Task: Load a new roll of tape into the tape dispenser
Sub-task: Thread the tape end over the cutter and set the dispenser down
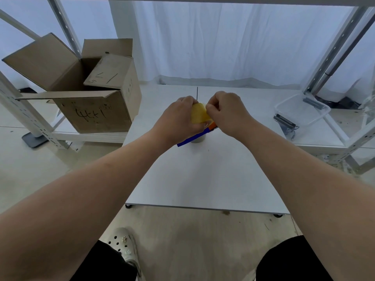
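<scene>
Mostly covered by the left hand and right hand: the yellow tape roll, with only one curved side on show. Tips of the fingers curled out of sight behind it. Largely hidden under the wrists: the blue and orange tape dispenser, shape impossible to make out. Half masked beneath that, a pale round thing, not identifiable. Too scrawled to read: the marks on the cardboard box. Cut off by the lower edge: both forearms.

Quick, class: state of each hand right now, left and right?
Left hand: closed, gripping the yellow tape roll.
Right hand: closed, pinching the edge of the same roll.
</scene>
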`<state>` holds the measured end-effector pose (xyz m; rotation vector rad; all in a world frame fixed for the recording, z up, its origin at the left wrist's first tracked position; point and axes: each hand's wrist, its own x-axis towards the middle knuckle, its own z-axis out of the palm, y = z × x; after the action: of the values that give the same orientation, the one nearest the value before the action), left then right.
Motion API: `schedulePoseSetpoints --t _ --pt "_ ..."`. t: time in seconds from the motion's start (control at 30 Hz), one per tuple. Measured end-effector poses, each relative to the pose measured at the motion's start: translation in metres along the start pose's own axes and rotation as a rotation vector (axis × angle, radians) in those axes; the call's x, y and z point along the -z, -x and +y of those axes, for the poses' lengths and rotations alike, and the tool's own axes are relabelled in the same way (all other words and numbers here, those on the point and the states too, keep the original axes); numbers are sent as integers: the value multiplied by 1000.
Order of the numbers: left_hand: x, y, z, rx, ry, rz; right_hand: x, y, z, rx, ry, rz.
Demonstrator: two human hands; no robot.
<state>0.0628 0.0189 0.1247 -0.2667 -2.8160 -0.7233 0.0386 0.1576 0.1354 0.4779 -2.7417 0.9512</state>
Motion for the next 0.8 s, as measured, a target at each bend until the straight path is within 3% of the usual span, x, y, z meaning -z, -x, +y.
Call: schedulePoseSetpoints --t 0.17,0.4,0.8 --pt "4 2 -2 19 103 -36 5 -2 0 -135 -261 20" --pt "7 6 -5 21 150 -64 15 -6 5 -234 -366 66" --pt "7 11 -13 8 224 -63 26 -7 21 -256 -306 108"
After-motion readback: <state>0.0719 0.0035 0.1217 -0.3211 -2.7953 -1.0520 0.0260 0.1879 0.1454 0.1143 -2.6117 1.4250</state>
